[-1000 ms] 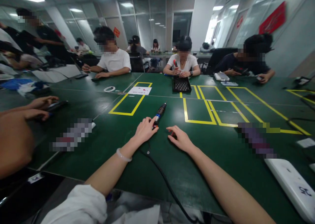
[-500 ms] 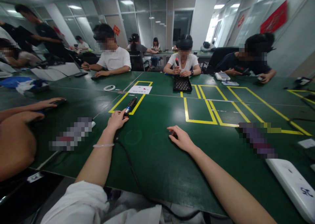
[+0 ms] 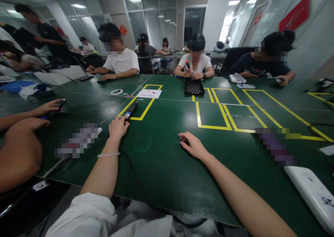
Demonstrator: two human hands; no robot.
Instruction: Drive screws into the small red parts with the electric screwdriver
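My left hand (image 3: 118, 126) rests on the green table (image 3: 167, 167) with its fingers closed round the near end of a black corded electric screwdriver (image 3: 131, 110). The tool lies flat, its tip pointing away across a yellow taped rectangle (image 3: 141, 103). Its black cable (image 3: 135, 181) trails back toward me. My right hand (image 3: 191, 145) lies on the table to the right, fingers curled over a small dark thing that I cannot make out. A white bracelet sits on my left wrist.
A black tray (image 3: 194, 88) of screws stands across the table before a seated person. A white paper (image 3: 149, 93) and a white ring (image 3: 116, 91) lie at the far left. Another person's arms (image 3: 23, 132) reach in from the left. A white device (image 3: 313, 195) lies near right.
My left hand has slid the screwdriver from the table's middle over to the left, onto the yellow rectangle's edge. My right hand has stayed where it was.
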